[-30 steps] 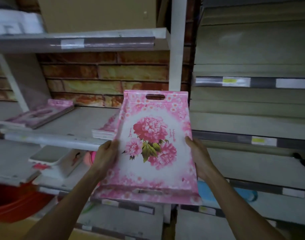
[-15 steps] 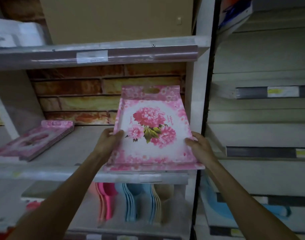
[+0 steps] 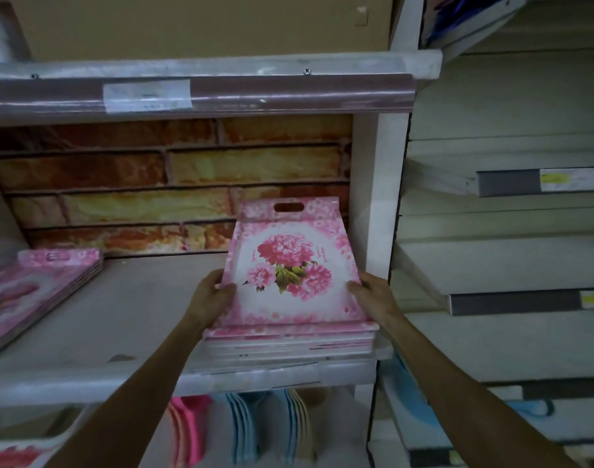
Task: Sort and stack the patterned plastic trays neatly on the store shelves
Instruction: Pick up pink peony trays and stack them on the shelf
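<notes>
A pink tray printed with peonies (image 3: 290, 265) lies on top of a stack of like trays (image 3: 288, 342) at the right end of the middle shelf (image 3: 126, 319). Its far end with the handle slot tilts up against the brick backing. My left hand (image 3: 212, 293) grips the tray's left edge, thumb on top. My right hand (image 3: 373, 293) grips its right edge. A second stack of pink trays (image 3: 42, 285) lies at the shelf's left end.
A white upright post (image 3: 386, 197) stands just right of the stack. The upper shelf's front lip (image 3: 201, 92) carries a label. Below, pink, blue and beige plastic pieces (image 3: 238, 430) stand on edge. Grey shelves with yellow tags (image 3: 525, 298) fill the right side.
Both hands have carried the tray forward and down onto the stack at the shelf's right end; it was held upright in front of the shelf a second ago.
</notes>
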The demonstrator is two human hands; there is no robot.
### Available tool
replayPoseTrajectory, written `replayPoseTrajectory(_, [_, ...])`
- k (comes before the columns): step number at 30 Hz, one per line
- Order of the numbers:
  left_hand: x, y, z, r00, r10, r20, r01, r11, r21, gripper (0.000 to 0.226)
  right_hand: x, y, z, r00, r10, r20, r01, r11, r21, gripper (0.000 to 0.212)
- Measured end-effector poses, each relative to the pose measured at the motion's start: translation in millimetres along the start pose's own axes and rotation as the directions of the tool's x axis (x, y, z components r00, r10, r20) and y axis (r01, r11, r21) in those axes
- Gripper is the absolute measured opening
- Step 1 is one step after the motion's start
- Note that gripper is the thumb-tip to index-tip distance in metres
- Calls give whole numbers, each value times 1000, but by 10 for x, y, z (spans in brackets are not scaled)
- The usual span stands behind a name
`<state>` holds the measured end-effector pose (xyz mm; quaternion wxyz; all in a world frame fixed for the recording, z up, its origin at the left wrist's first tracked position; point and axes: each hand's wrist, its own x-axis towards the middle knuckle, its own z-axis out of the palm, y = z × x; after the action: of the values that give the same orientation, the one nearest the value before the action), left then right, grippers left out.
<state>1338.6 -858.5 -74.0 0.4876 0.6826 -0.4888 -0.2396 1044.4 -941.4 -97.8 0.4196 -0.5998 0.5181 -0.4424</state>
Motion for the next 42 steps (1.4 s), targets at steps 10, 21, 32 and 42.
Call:
replayPoseTrajectory(10, [108, -241, 75, 1000, -17, 9, 16, 990, 143, 31, 145, 175, 87, 998, 45, 37, -42, 997, -58, 31])
replayPoseTrajectory(21, [121, -298, 67, 998, -58, 18, 54, 980, 193, 39, 115, 175, 33, 995, -6, 95, 18, 991, -133, 34])
replayPoseTrajectory(32, [-108, 35, -235, 947, 215, -237, -225, 974, -15, 17, 171, -440, 9, 944, -320, -87, 319, 947, -17, 10])
replayPoseTrajectory(42, [-452, -71, -797, 918, 301, -257, -337, 935, -107, 18, 30, -819, 925, 882, -463, 86, 455, 885, 100, 12])
